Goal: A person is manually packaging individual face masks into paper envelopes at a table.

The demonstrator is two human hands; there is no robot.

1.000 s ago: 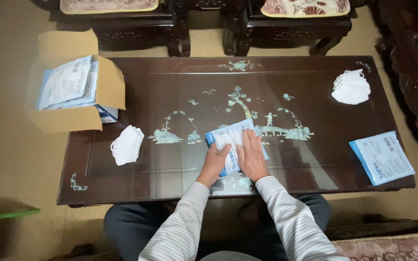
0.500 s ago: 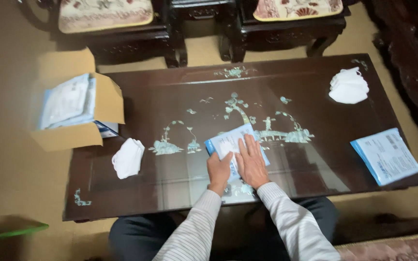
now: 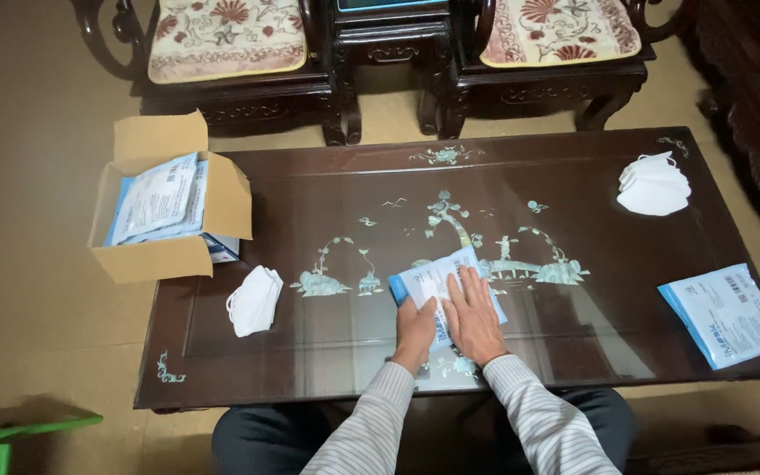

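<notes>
Head view: both my hands are flat on a blue-and-white packet (image 3: 443, 286) lying near the middle of the bench (image 3: 310, 352), a bit toward my edge. Left hand (image 3: 417, 330) is on the packet's near left corner, fingers pressed together and curled slightly, not pinching. Right hand (image 3: 472, 317) lies palm down on the packet, fingers (image 3: 468, 286) spread a little and straight.

Around: a white folded mask (image 3: 254, 300) sits well to the left of my hands, apart from the packet. A stack of white masks (image 3: 654, 184) is at the far right corner. A second blue-and-white packet (image 3: 726, 314) lies at the right end, close to the near edge. Nothing stands between my hands and any of these.

Room: bare dark inlaid top on both sides of the packet and beyond it; near edge is just under my wrists.

Containers: an open cardboard box (image 3: 169, 255) hangs over the bench's left end, flaps up, holding more flat blue-and-white packets (image 3: 158, 198). Carved chairs (image 3: 230, 79) stand past the far edge.
</notes>
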